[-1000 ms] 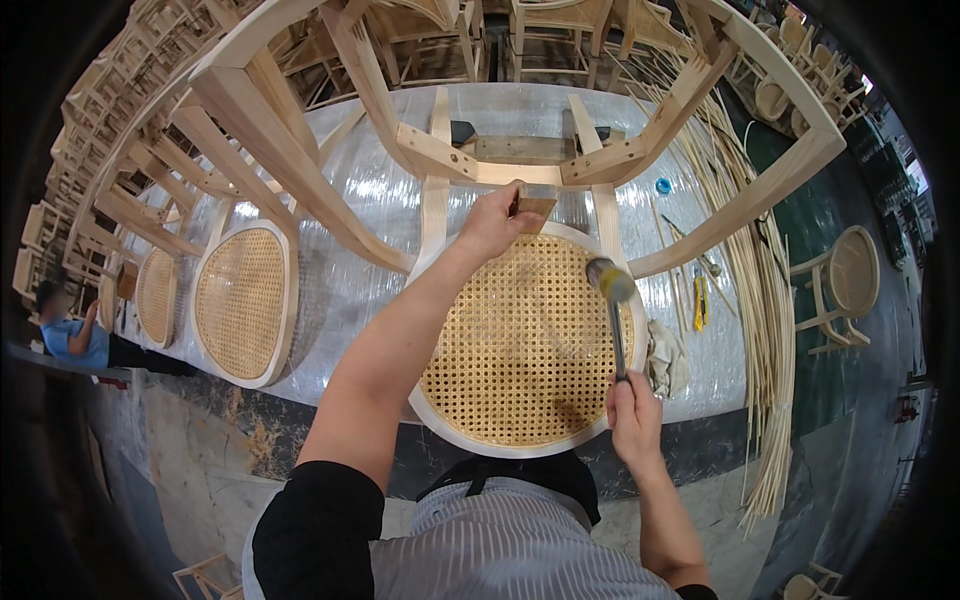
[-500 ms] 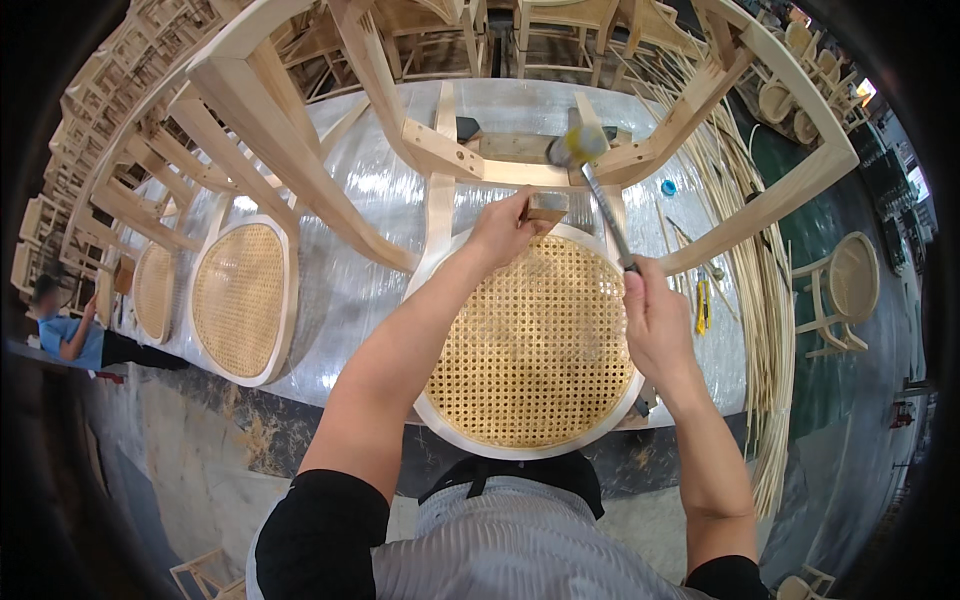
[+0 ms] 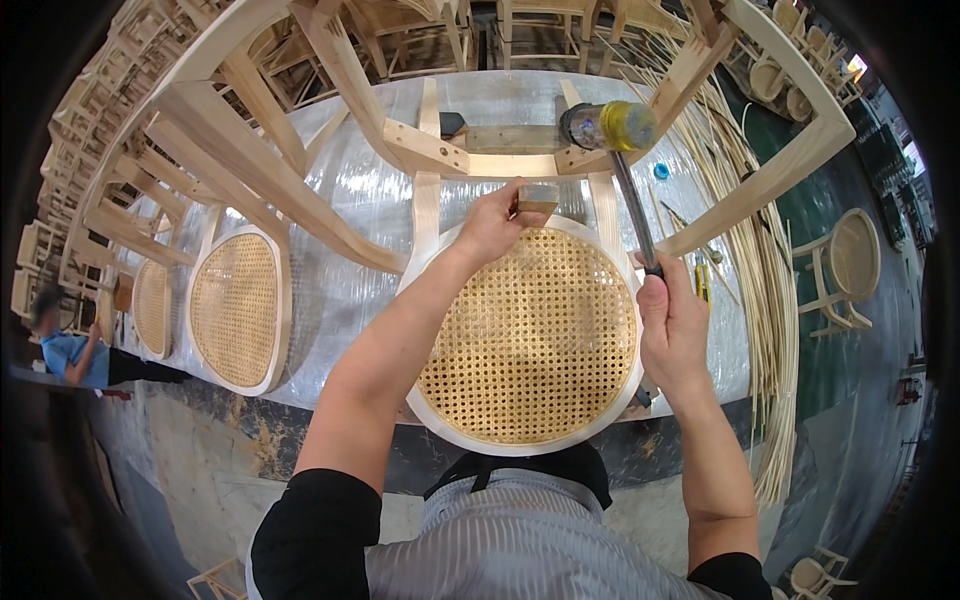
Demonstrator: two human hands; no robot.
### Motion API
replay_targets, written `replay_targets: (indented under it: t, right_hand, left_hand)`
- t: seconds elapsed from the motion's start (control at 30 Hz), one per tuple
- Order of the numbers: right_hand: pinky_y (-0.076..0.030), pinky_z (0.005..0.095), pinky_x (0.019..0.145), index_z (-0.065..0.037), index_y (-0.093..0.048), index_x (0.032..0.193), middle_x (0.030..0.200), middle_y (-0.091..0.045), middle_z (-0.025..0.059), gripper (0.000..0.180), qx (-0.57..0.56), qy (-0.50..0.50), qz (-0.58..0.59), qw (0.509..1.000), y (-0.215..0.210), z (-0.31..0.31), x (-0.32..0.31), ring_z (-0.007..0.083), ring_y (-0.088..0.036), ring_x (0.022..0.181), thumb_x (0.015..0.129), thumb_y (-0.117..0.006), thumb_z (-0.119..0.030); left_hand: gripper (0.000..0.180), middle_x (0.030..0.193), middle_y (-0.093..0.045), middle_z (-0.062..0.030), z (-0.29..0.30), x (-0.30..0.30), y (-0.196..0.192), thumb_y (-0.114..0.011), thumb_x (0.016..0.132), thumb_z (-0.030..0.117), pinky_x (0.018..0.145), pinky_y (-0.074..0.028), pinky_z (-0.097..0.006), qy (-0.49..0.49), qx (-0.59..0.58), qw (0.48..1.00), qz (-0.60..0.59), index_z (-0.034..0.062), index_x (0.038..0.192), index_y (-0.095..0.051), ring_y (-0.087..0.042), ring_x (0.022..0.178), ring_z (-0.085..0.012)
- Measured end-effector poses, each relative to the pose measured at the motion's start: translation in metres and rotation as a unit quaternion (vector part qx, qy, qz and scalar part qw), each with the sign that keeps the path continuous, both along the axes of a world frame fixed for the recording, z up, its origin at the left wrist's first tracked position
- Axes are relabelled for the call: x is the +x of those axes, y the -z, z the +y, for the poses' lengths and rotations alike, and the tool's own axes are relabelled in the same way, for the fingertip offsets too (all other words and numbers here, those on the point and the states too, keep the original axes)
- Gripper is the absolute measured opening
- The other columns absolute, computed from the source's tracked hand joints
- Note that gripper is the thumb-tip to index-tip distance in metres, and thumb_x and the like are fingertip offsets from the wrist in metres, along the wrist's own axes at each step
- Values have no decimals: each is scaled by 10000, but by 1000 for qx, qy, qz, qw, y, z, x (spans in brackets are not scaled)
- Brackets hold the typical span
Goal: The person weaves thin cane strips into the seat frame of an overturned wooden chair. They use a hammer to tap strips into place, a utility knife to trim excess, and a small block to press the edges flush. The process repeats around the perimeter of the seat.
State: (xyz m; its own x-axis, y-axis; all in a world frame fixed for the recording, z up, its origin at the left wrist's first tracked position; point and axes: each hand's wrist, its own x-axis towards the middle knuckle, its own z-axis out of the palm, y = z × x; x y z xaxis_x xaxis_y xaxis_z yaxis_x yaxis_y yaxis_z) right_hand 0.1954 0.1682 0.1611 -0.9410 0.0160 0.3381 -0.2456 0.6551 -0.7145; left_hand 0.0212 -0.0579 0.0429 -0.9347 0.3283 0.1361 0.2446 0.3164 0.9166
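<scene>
My right hand (image 3: 678, 318) grips the dark handle of a mallet (image 3: 610, 125), whose yellow-faced cylindrical head is raised near the right end of the chair's rear rail. A small wooden block (image 3: 539, 198) is closed in my left hand (image 3: 497, 222), held over the far rim of the seat. Below both hands, the woven cane seat (image 3: 530, 350) in its pale round frame belongs to a wooden chair (image 3: 515, 166) lying on the table with its legs toward me and upward. The left fingertips are partly hidden behind the block.
Plastic film covers the table (image 3: 340, 330). Another cane seat (image 3: 238, 305) lies to the left, and long cane strips (image 3: 765, 370) run along the right edge. A yellow cutter (image 3: 702, 280) and a blue ring (image 3: 661, 171) lie right of the chair. A co-worker (image 3: 75, 350) stands far left.
The mallet head has swung up and to the right, away from the block. My left hand and the block have shifted slightly left.
</scene>
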Motion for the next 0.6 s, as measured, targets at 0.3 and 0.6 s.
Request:
replay_targets:
  t: [0.3, 0.6]
  right_hand:
    - [-494, 358, 588, -22, -585, 1242, 782, -640, 175, 261, -56, -25, 43, 997, -16, -9, 7, 286, -658, 623, 1081, -508, -213]
    - [-501, 487, 616, -32, -579, 1248, 808, -663, 253, 241, 10, -2, -18, 1000, -6, -7, -6, 446, -677, 752, 1047, -545, -162]
  left_hand:
    - [296, 1053, -727, -55, -1, -2, 11, -721, 952, 51, 845, -556, -275, 24, 15, 1000, 5, 29, 1216, -589, -673, 950, -96]
    - [363, 1065, -745, -71, 4, 2, 5, -714, 962, 74, 855, -566, -299, 26, 4, 999, 24, 18, 1292, -574, -689, 961, -112]
